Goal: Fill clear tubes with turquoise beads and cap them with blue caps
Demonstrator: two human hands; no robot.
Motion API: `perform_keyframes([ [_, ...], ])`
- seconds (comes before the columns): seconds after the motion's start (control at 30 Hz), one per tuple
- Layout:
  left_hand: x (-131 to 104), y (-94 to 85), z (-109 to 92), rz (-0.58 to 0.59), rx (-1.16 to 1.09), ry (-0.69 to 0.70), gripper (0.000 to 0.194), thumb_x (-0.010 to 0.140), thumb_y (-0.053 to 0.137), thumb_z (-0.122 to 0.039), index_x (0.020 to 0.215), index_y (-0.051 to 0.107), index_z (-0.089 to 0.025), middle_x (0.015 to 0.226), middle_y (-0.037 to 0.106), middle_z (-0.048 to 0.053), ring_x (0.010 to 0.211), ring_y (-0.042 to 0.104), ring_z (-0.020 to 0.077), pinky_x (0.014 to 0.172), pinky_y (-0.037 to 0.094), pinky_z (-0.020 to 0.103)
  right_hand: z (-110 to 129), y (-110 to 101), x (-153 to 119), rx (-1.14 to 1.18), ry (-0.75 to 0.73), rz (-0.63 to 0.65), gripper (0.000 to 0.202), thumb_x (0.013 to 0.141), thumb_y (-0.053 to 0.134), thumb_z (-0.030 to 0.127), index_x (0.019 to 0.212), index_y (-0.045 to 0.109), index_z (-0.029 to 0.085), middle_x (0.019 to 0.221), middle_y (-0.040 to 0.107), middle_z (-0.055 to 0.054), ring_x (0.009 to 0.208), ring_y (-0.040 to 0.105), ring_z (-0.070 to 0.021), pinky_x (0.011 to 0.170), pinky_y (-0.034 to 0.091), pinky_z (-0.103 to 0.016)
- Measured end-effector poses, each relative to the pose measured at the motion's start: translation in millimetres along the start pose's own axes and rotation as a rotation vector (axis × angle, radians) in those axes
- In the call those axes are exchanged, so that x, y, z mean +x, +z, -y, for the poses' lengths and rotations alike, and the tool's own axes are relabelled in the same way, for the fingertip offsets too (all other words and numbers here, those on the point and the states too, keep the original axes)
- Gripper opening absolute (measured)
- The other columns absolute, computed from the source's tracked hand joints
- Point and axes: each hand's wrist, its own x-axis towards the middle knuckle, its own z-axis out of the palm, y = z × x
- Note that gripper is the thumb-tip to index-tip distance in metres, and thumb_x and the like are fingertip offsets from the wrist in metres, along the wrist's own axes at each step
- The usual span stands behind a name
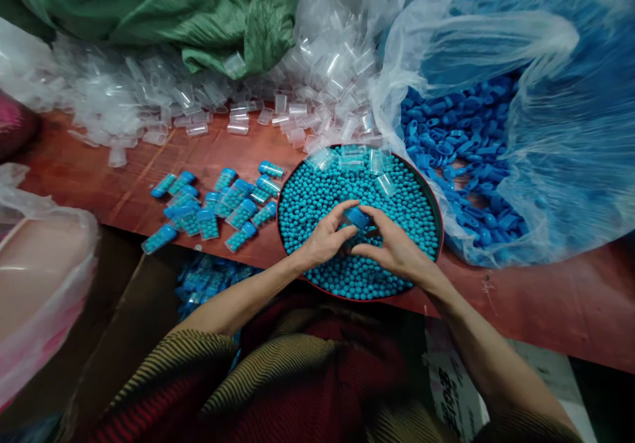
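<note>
Over a round tray (284, 250) of small turquoise balls (367, 283), my left hand (325, 237) and my right hand (394, 243) meet with curled fingers. Between their fingertips is a small container with a blue cap (358, 217); its clear body is mostly hidden by my fingers. Both hands appear closed on it. Several empty clear tubes (351, 160) lie on the balls at the tray's far side. To the left, filled containers with blue caps (237, 198) are scattered on the red-brown table (133, 188).
A heap of clear tubes (337, 79) spreads along the back, beside a green cloth or sack (149, 6). At right, a translucent bag (555, 185) holds loose blue caps (461, 125). A plastic-lined container (44, 264) stands at left. More filled containers (213, 278) sit below the table edge.
</note>
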Motion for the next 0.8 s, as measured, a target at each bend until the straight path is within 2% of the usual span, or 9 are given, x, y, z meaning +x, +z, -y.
perform_keyframes([
  [0.07,-1,0.3,-1,-0.015,-0.017,0.001,0.055,0.081,0.057,-0.031,0.132,0.039,-0.023,0.087,0.057,0.000,0.055,0.048,0.0071,0.052,0.044,0.021,3,11,-5,-0.151,-0.025,-0.018,0.084,0.074,0.068,0.047,0.142,0.029,0.017,0.130,0.049,-0.019,0.114,0.055,-0.0323,0.083,0.053,-0.045],
  [0.13,-2,0.5,-3,-0.024,0.001,0.032,0.051,0.079,0.059,-0.029,0.126,0.044,-0.021,0.089,0.058,0.001,0.063,0.051,0.0089,0.057,0.045,0.022,4,20,-8,-0.275,-0.033,-0.059,0.091,0.074,0.068,0.047,0.144,0.021,0.015,0.126,0.050,-0.021,0.108,0.058,-0.0342,0.078,0.054,-0.046],
  [0.2,-3,0.9,-5,-0.017,0.016,0.066,0.043,0.077,0.062,-0.027,0.117,0.048,-0.019,0.087,0.058,0.000,0.070,0.053,0.0100,0.062,0.045,0.021,6,24,-10,-0.351,-0.047,-0.080,0.087,0.076,0.066,0.046,0.143,0.021,0.014,0.114,0.056,-0.019,0.095,0.063,-0.0325,0.069,0.055,-0.044],
  [0.3,-7,4.0,-8,0.010,-0.039,0.039,0.034,0.077,0.062,-0.028,0.108,0.048,-0.019,0.073,0.052,-0.004,0.061,0.048,0.0075,0.057,0.041,0.019,9,24,-10,-0.398,-0.102,-0.095,0.079,0.076,0.062,0.047,0.139,0.027,0.015,0.102,0.060,-0.015,0.082,0.064,-0.0290,0.057,0.053,-0.036],
  [0.47,-9,14.9,-9,-0.066,-0.146,0.025,0.030,0.076,0.063,-0.033,0.095,0.045,-0.019,0.064,0.047,-0.007,0.054,0.043,0.0056,0.052,0.036,0.018,6,22,-8,-0.350,-0.198,-0.163,0.072,0.073,0.061,0.043,0.132,0.033,0.012,0.094,0.059,-0.013,0.077,0.063,-0.0262,0.055,0.051,-0.034],
  [0.67,-6,16.7,-5,-0.089,-0.132,0.041,0.032,0.075,0.062,-0.035,0.095,0.042,-0.020,0.069,0.051,-0.006,0.059,0.048,0.0076,0.058,0.039,0.020,-1,28,-7,-0.209,-0.202,-0.136,0.077,0.074,0.063,0.040,0.137,0.027,0.015,0.104,0.057,-0.014,0.086,0.063,-0.0262,0.059,0.054,-0.035],
  [0.8,-12,-5.4,-10,-0.117,0.158,0.109,0.024,0.079,0.057,-0.030,0.098,0.048,-0.019,0.077,0.054,-0.002,0.069,0.050,0.0098,0.067,0.042,0.023,8,30,-3,-0.237,-0.162,-0.007,0.086,0.078,0.063,0.047,0.144,0.018,0.017,0.121,0.053,-0.018,0.094,0.063,-0.0291,0.063,0.056,-0.038],
])
